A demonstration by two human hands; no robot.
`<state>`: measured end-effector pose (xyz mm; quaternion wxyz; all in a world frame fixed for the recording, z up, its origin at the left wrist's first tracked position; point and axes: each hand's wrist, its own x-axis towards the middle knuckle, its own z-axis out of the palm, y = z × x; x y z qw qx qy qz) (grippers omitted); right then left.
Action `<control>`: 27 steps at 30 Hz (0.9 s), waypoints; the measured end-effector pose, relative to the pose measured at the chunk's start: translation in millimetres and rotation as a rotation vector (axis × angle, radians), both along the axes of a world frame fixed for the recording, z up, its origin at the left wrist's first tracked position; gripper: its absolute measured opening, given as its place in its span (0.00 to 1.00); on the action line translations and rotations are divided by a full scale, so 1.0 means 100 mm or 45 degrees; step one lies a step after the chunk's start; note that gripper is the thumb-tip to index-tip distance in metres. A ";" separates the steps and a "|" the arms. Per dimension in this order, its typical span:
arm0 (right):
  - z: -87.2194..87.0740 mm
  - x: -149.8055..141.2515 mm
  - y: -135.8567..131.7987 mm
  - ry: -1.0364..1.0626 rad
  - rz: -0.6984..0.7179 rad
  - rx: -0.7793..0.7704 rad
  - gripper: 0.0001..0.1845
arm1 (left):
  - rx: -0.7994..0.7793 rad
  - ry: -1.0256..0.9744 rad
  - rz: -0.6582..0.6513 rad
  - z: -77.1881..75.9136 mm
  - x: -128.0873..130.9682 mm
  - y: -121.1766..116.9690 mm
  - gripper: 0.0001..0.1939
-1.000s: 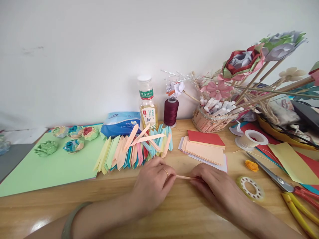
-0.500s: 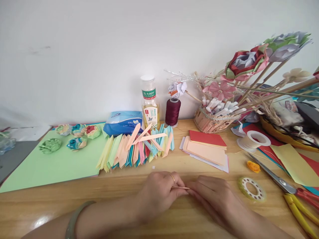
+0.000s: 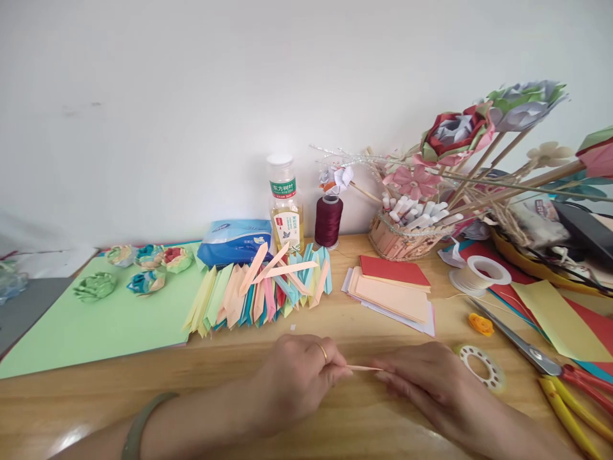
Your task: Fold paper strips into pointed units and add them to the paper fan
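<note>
Between my two hands runs a thin peach paper strip point(image 3: 364, 368), seen nearly edge-on. My left hand point(image 3: 306, 377), with a ring on one finger, pinches its left end. The right end sits between the thumb and fingers of my right hand point(image 3: 426, 383). Both hands are low over the wooden table, and most of the strip is hidden in the fingers. Just beyond lies a row of folded coloured paper pieces point(image 3: 258, 294), with several loose peach ones on top. A stack of cut paper rectangles point(image 3: 393, 295), red on top of peach, lies beyond my right hand.
Folded paper flowers point(image 3: 96, 287) rest on a green sheet point(image 3: 119, 332) at left. A tissue pack point(image 3: 234, 243), a bottle point(image 3: 286, 211), a thread spool point(image 3: 328, 222) and a flower basket point(image 3: 407, 239) line the wall. Tape point(image 3: 481, 367), scissors point(image 3: 536, 358) and yellow-handled pliers point(image 3: 569, 415) lie right.
My hands have moved apart, so more of the peach strip shows between them. The whole view has shifted slightly.
</note>
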<state>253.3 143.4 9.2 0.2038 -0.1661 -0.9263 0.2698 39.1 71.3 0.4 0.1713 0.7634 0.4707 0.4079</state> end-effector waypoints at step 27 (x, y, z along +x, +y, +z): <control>0.23 0.11 0.21 0.059 -0.508 -0.022 0.21 | -0.325 1.326 1.045 0.83 -0.99 -0.01 0.13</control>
